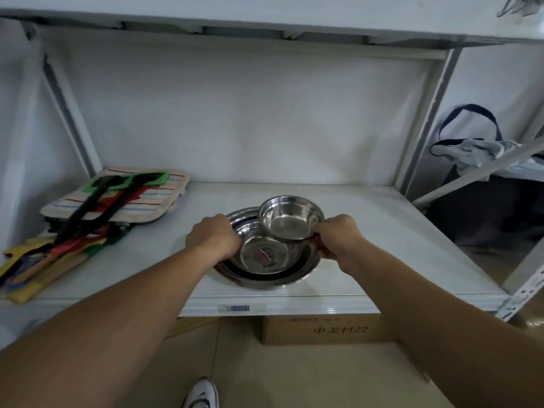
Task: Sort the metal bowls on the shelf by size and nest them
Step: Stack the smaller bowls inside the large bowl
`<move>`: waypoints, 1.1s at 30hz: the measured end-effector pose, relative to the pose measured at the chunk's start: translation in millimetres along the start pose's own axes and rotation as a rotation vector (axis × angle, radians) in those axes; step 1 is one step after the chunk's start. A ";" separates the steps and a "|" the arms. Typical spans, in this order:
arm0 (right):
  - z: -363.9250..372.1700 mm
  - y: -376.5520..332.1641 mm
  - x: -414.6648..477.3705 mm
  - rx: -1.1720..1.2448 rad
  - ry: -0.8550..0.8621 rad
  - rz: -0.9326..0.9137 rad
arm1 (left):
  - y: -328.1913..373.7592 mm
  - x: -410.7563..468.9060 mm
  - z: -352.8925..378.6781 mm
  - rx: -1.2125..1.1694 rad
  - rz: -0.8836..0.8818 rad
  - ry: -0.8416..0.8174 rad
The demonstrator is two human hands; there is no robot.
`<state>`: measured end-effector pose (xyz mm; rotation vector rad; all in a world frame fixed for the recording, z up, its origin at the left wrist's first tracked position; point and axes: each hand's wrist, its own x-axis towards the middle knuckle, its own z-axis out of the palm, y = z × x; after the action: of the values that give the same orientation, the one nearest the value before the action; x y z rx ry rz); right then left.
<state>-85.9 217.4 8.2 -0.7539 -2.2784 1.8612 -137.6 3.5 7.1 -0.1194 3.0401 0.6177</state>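
Shiny metal bowls sit nested in the middle of the white shelf (368, 245). The widest bowl (265, 279) lies at the bottom, and a medium bowl (262, 254) with a sticker inside rests in it. My left hand (213, 235) grips the left rim of the medium bowl. My right hand (335, 237) holds a small bowl (290, 216) by its near right rim, tilted and raised over the back right of the stack.
At the shelf's left lie striped cloth pads (117, 198) and colourful long-handled utensils (59, 245). A cardboard box (321, 329) stands on the floor under the shelf. A bag with dark straps (471, 148) hangs beyond the right post. My shoe (203, 393) shows below.
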 end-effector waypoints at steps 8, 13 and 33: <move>52.0 5.2 12.6 -0.284 -0.111 0.039 | -22.8 10.6 -4.3 0.000 0.049 0.092; 59.3 7.1 12.7 -0.411 -0.147 0.029 | -33.6 9.7 -2.0 0.029 0.086 0.106; 20.8 -1.6 46.3 -0.803 -0.072 -0.116 | -22.3 48.8 7.4 -0.069 0.091 -0.203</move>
<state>-134.8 218.8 -5.8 -0.5945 -3.0404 0.8873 -184.2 -17.4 -10.9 0.0752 2.8420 0.6948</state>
